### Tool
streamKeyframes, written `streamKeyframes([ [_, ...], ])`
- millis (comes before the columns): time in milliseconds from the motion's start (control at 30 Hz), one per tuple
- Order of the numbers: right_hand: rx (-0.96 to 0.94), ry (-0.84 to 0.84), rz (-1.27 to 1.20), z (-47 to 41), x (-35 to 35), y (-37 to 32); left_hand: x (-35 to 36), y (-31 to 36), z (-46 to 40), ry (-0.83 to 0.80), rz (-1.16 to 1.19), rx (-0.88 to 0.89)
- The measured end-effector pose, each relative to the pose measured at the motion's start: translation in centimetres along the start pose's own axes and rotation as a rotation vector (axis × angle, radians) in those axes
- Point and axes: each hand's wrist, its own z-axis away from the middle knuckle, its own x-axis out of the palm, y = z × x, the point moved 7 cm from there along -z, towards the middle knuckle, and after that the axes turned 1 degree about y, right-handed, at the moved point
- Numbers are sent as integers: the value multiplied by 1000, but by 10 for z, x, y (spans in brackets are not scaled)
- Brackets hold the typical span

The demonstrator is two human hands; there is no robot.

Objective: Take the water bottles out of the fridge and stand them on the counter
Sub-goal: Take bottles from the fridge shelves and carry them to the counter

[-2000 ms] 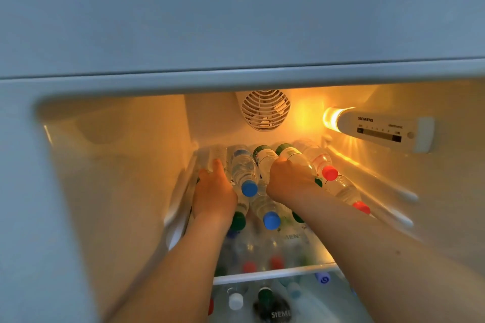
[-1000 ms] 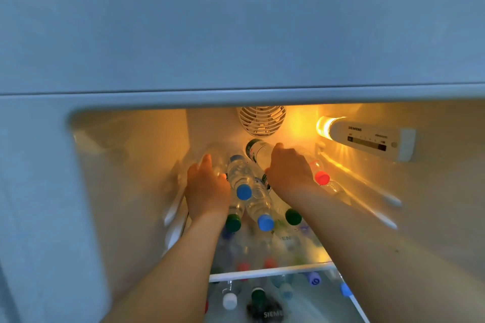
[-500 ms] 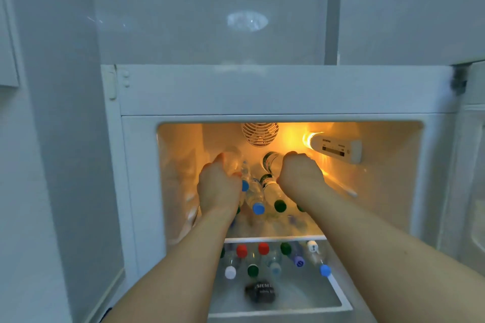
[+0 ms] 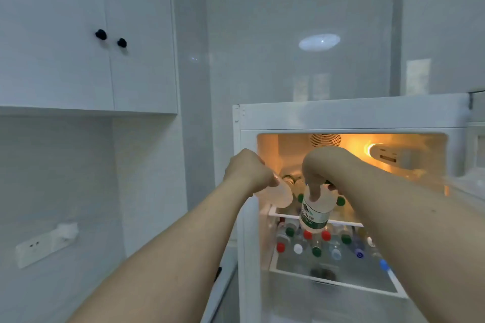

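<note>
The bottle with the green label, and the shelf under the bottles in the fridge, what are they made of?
The bottle with the green label looks like thin clear plastic: you can see through it above its glossy wrap. The right hand holds it near the top. The shelf seems to be clear glass or hard plastic with a white edge strip, since the bottle caps below show through it. I can't tell which.

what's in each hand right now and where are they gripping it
Each holds one water bottle. The right hand grips the green-labelled bottle near its neck; the left hand grips the clear bottle at its top end.
</note>
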Motion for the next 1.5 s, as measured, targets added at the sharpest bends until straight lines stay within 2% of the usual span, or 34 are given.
streamKeyframes([
  [133,-36,-10,106,37,-20,-52,-63,-16,50,-56,-167,-130],
  [233,-140,-41,160,66,-27,-109,-114,-43,91,-60,-247,-249],
  [400,-363,-41,252,116,-33,-217,-210,-97,173,82,-314,-455],
  [433,-383,-44,241,122,-31,-227,-216,-103,181,70,-322,-491],
  [600,-634,-64,161,188,-41,-329,-305,-148,277,261,-394,-702],
  [800,-1014,56,184,317,-49,-440,-390,-171,435,586,-425,-964],
  [1033,-1396,100,227,499,-39,-523,-434,-155,633,865,-451,-1225],
  [1267,-1750,127,250,704,-20,-561,-455,-134,831,1154,-428,-1447],
  [1500,-2055,118,295,882,18,-583,-468,-130,995,1325,-373,-1584],
])
